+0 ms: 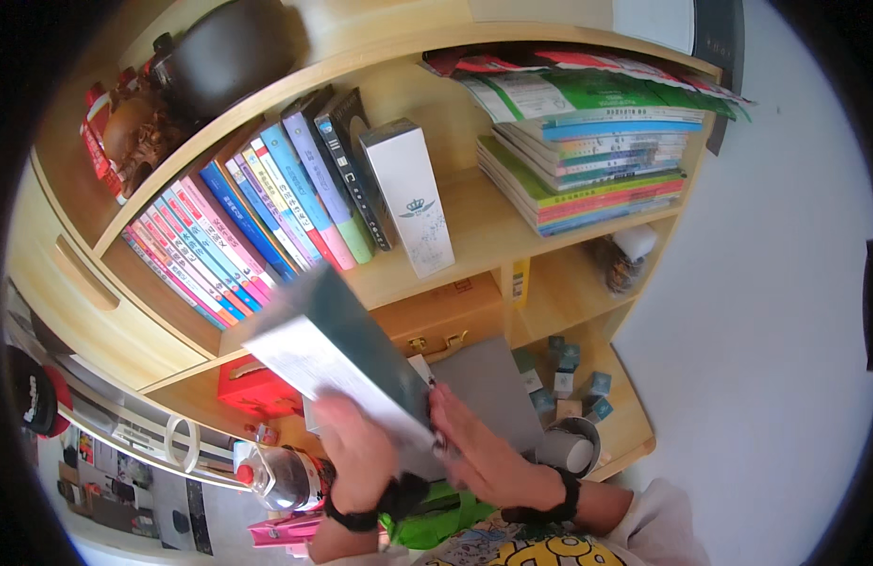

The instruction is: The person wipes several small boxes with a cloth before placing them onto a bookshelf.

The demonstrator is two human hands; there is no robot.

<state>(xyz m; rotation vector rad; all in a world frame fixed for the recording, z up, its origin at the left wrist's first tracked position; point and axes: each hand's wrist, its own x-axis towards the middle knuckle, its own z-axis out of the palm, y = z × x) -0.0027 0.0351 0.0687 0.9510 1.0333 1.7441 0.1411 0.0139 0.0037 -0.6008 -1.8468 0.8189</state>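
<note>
A long box (361, 344) with a dark green side and a white side is tilted in front of the shelves, slightly blurred. My left hand (357, 451) grips its lower white side. My right hand (488, 460) is closed against the lower green side, its fingertips partly hidden. Just beyond, on the middle shelf, a tall white box (418, 203) with a small crown and wings emblem leans beside a row of upright books (267, 203). Below the held box lies a grey flat panel or box (488, 382), partly covered by my hands.
Stacked books (597, 170) lie under green and red plastic packaging (606, 87) at the right. Lower down are a brown case (455, 311), a red box (259, 385), small cubes (564, 385), a grey cup (580, 448) and a red-capped bottle (281, 476). A dark pot (234, 57) tops the shelf.
</note>
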